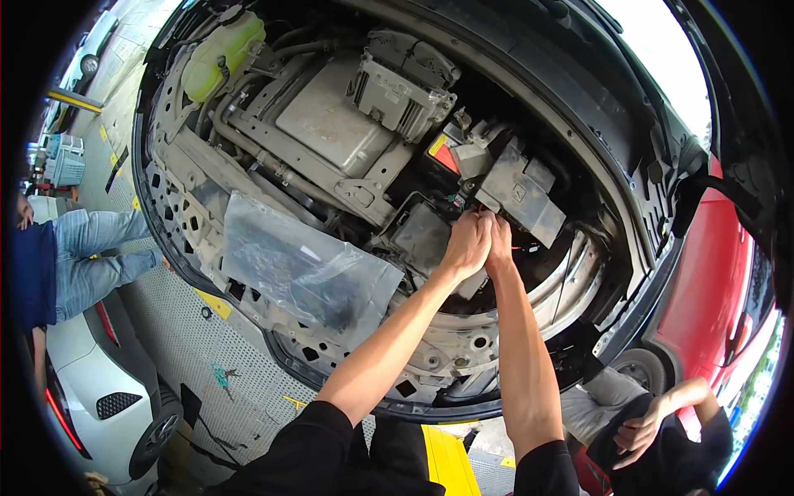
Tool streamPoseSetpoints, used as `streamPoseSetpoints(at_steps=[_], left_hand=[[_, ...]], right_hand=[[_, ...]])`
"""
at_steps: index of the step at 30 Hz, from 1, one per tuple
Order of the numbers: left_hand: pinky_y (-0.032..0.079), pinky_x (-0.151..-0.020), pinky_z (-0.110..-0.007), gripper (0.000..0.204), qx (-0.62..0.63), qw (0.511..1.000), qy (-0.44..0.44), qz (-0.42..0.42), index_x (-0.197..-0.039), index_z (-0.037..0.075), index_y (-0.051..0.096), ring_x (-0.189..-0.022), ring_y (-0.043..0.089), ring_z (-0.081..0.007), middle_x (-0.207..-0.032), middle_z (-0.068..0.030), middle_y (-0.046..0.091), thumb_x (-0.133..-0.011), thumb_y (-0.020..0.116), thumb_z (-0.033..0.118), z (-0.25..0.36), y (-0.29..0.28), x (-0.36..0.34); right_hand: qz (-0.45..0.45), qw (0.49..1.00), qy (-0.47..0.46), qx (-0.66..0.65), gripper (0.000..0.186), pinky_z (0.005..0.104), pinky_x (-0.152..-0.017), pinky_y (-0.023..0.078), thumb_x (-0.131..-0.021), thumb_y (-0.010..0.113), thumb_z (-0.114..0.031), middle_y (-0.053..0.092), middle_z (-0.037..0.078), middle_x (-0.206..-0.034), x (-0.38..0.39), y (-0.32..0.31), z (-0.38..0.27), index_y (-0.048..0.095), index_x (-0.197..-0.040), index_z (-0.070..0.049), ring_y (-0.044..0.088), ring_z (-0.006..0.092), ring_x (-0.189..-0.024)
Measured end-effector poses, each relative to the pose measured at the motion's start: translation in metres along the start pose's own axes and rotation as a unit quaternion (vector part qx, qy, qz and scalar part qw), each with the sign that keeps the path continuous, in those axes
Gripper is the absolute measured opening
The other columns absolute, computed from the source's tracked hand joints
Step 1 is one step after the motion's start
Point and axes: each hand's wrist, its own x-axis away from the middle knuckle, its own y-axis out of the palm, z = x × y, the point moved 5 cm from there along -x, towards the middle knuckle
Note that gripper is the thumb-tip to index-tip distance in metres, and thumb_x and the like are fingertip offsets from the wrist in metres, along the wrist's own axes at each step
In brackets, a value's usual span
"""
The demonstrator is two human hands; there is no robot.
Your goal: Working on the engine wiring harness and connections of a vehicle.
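Overhead, an opened engine bay (331, 140) of a raised car fills the view, seen from below; perforated metal flooring (174, 331) is seen at the left. Two bare hands are raised together into the bay. The left hand (465, 244) and the right hand (499, 241) are touching each other, fingers curled narrow around a small connector (460, 201) just below a grey box-shaped module (519, 192); what exactly is pinched cannot be told. One yellowish coolant reservoir (222, 51), one large grey flat cover (331, 116) and one clear plastic sheet (302, 269) are counted. Two other people are noted: one in jeans (91, 256) at left, one crouched (653, 426) at lower right. One white car (99, 388) is seen at lower left.
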Motion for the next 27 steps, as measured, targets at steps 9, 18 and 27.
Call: streamPoseSetpoints(at_steps=[9,18,27], left_hand=[[0.042,-0.094,-0.047,0.028,-0.025,0.999,0.046,0.002,-0.092,-0.007,0.054,-0.1,0.056,-0.0434,-0.105,-0.0276,0.059,-0.095,0.041,0.017,0.001,0.004,-0.001],[0.037,-0.107,-0.046,0.033,-0.123,0.991,0.049,-0.037,-0.106,-0.012,0.06,-0.121,0.049,-0.0459,-0.124,-0.0345,0.054,-0.092,0.043,0.013,-0.011,0.005,-0.005],[0.043,-0.1,-0.032,0.032,-0.109,0.992,-0.012,-0.06,-0.118,-0.009,0.056,-0.116,0.056,-0.0273,-0.122,-0.0225,0.057,-0.093,0.04,0.002,-0.025,0.007,-0.003]], right_hand=[[0.011,0.982,0.056,-0.182,0.028,0.0407,-0.076,0.05,-0.095,0.05,-0.019,0.067,0.018,-0.094,0.015,-0.019,0.0,0.06,-0.107,0.004,0.063,0.0337,-0.079],[0.128,0.934,0.043,0.331,0.023,0.0485,-0.084,0.052,-0.083,0.061,-0.016,0.067,0.028,-0.092,0.032,-0.028,-0.055,0.07,-0.091,0.004,0.065,0.0443,-0.091],[0.119,0.938,0.041,0.322,0.025,0.043,-0.08,0.054,-0.079,0.061,-0.019,0.069,0.022,-0.088,0.021,-0.031,-0.025,0.072,-0.094,-0.002,0.067,0.0389,-0.086]])
